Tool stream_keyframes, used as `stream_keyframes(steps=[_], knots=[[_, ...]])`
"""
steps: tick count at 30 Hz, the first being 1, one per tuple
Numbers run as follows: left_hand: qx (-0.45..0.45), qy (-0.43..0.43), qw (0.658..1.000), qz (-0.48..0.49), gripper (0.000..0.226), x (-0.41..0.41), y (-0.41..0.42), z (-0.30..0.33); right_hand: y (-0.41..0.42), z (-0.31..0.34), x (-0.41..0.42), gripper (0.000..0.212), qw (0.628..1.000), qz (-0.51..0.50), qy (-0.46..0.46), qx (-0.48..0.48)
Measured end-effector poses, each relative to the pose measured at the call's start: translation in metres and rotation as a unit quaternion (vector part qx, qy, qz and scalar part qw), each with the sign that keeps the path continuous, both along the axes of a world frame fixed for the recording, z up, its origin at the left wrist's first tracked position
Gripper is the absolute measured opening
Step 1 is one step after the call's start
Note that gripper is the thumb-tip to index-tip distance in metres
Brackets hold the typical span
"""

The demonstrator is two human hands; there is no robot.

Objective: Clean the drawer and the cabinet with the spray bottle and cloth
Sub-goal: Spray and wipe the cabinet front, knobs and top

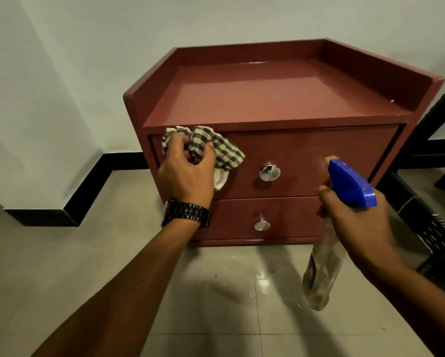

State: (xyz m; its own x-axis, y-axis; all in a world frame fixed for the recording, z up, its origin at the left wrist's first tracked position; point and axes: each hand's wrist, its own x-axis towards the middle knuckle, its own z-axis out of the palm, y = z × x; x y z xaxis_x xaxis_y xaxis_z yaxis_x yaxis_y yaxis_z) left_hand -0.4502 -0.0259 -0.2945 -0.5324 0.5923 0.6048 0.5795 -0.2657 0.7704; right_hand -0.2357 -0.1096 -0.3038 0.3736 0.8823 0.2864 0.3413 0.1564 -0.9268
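While left hand [187, 173] clutches bunched cloth [211, 148] against upper drawer [306, 161], left of knob [269, 171], for wiping, right hand [355, 222] grips bottle [340, 228] right of knob, nozzle aimed at drawer.

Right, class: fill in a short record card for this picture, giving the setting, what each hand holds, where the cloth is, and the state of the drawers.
setting: red-brown cabinet on a tiled floor, against a white wall
left hand: grips checked cloth; wristwatch on wrist
right hand: holds spray bottle, blue nozzle aimed at cabinet
cloth position: pressed on upper drawer front, top left corner
drawers: upper and lower drawer both shut
knobs: one round silver knob each
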Motion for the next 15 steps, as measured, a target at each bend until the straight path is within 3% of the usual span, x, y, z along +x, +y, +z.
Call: stream_keyframes(steps=[5,15], knots=[[0.007,0.046,0.998,0.035,0.022,-0.033,0.005,-0.044,0.004,-0.015,-0.010,0.008,1.000,0.020,0.017,-0.011],[-0.134,0.044,0.990,0.024,0.015,-0.053,-0.001,-0.152,0.012,-0.036,-0.017,0.005,0.999,0.032,0.024,-0.028]])
